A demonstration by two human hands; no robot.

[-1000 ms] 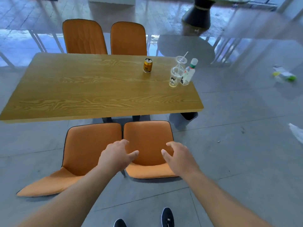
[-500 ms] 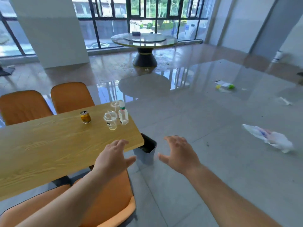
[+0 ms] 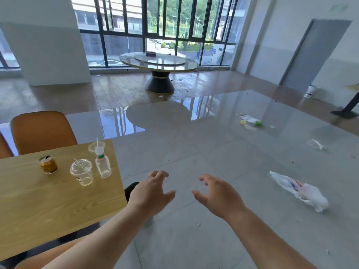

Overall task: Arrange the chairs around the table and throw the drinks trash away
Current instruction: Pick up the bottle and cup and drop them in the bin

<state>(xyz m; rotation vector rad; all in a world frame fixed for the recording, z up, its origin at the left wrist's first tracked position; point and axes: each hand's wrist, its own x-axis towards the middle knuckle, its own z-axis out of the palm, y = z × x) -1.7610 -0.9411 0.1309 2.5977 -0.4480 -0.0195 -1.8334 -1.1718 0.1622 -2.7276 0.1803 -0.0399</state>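
The wooden table [image 3: 48,206] fills the lower left. On its right end stand a gold drink can [image 3: 48,164], a clear plastic cup [image 3: 81,172] with a lid and straw, a small clear bottle [image 3: 103,165] with a white cap, and a second lidded cup [image 3: 96,146] behind it. An orange chair [image 3: 41,132] stands at the table's far side. Another orange chair [image 3: 58,255] shows at the bottom left, mostly hidden under my arm. My left hand [image 3: 150,193] and my right hand [image 3: 217,195] hover open over the floor, right of the table, holding nothing.
A dark bin [image 3: 130,191] peeks out at the table's right corner, behind my left hand. Litter lies on the grey floor: a white plastic bag [image 3: 300,191], a clear wrapper [image 3: 315,144], yellow-green scraps [image 3: 250,122]. A round glass table [image 3: 158,63] stands by the windows.
The view has swung up and to the right, away from the two near chairs. Both hands left the chair back and now hang open over the floor beside the table.
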